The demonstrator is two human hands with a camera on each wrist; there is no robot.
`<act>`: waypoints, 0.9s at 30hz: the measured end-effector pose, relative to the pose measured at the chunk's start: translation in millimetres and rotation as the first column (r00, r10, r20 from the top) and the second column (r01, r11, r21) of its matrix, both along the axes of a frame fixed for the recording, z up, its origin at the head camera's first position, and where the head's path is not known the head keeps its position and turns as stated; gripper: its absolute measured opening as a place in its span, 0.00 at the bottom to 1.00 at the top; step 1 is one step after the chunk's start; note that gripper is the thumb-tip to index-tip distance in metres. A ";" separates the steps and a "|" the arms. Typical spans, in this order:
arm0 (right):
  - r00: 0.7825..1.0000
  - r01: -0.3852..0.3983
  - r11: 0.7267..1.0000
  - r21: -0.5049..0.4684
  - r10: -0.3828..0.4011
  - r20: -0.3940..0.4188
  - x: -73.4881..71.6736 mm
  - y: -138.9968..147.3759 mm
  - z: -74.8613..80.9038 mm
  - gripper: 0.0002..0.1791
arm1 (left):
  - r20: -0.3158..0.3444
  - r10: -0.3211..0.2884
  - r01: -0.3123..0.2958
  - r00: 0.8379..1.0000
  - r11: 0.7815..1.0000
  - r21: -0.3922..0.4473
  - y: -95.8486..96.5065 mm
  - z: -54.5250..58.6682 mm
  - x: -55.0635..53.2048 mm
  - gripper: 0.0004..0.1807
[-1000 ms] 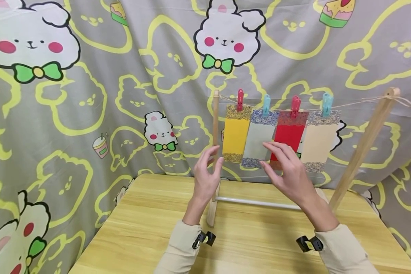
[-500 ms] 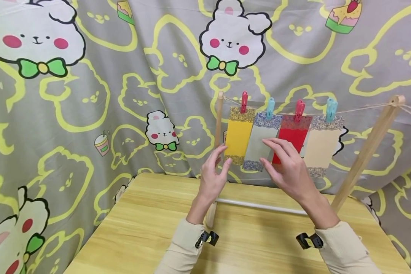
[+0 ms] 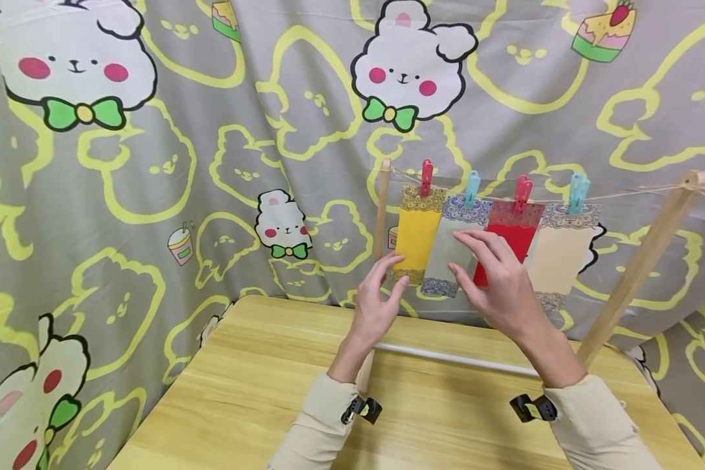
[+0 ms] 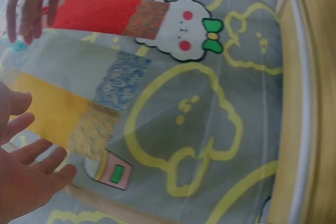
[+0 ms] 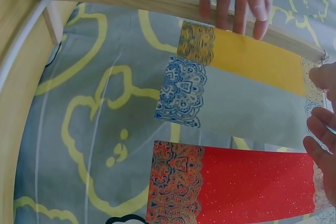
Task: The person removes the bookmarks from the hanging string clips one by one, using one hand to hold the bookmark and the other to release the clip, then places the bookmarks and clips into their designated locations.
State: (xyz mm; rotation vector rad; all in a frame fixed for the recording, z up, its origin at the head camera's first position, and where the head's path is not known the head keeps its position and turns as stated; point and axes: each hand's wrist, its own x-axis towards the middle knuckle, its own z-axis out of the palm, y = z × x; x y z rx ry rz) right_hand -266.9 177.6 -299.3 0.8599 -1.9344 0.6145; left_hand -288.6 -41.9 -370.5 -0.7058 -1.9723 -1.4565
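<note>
as left grip [image 3: 377, 301] and right grip [image 3: 504, 287] hang parted, empty, right of frame-centre | stray touch could dislodge yellow card [image 3: 417, 235]

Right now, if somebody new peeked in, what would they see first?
Probably the bright row on the string: a yellow card, a grey card, a red card and a cream card. Next, maybe, the white bunny on the curtain above. The left hand is near the yellow card, the right hand near the grey and red ones.
</note>
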 end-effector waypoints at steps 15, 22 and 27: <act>1.000 0.012 0.999 0.036 -0.011 -0.012 -2.7 -4.7 12.6 0.36 | -0.043 0.036 -0.032 0.998 0.995 0.092 5.3 -12.4 -3.2 0.16; 0.999 0.031 0.996 0.086 -0.030 -0.014 -7.4 -3.7 21.2 0.35 | -0.087 0.050 -0.038 0.995 0.990 0.138 4.9 -12.4 -2.1 0.16; 0.999 0.025 0.994 0.104 -0.021 -0.045 -9.1 -5.2 29.1 0.34 | -0.071 0.047 -0.031 0.996 0.977 0.212 3.6 -10.9 2.3 0.14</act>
